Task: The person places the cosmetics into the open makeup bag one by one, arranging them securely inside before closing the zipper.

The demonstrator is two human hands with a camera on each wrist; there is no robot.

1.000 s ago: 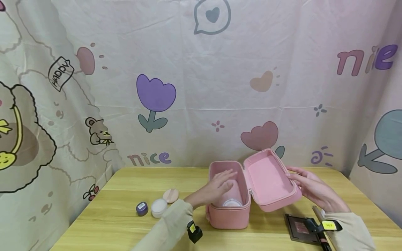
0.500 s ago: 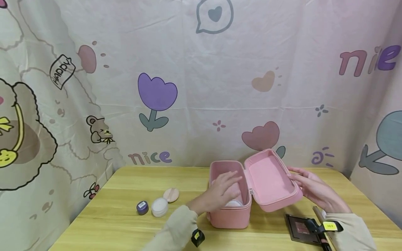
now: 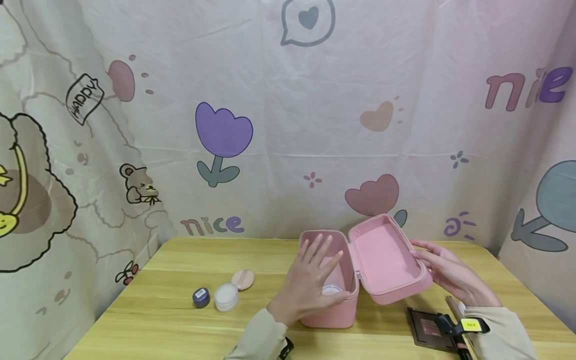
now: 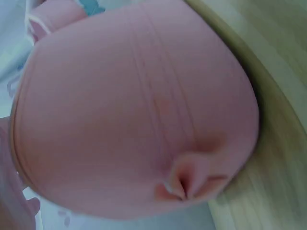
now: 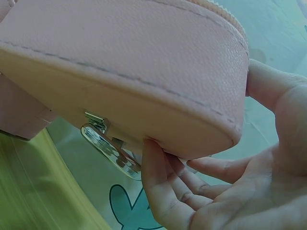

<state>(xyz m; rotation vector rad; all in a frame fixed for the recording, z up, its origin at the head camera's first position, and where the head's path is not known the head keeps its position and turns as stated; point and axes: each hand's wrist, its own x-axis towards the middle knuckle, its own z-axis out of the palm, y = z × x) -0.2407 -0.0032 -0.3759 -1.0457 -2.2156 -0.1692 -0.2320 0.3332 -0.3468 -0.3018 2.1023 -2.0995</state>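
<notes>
A pink zip-up cosmetic case [image 3: 330, 317] stands on the table with its lid [image 3: 389, 262] swung out to the right. My right hand [image 3: 450, 272] grips the lid's outer edge, thumb on the rim and fingers behind; the right wrist view shows this hand [image 5: 240, 177] beneath the lid corner, near a shiny metal handle [image 5: 110, 151]. My left hand [image 3: 306, 280] is spread, fingers straight, over the case's left side and opening, holding nothing. Inside the case sits a round, clear-topped item [image 3: 331, 290], partly hidden. The left wrist view is filled by the case's outer wall [image 4: 110, 105].
A small purple jar [image 3: 201, 298], a white round tub [image 3: 226, 297] and a beige powder puff [image 3: 243, 280] lie to the left. A dark palette [image 3: 427, 330] and a slim brush-like stick [image 3: 462, 347] lie front right, partly under the right wrist. A printed curtain [image 3: 279, 125] hangs behind the table.
My left hand has drawn back from over the case's interior, toward its near left side, and its fingers have spread and turned upward. The right hand and lid have stayed put.
</notes>
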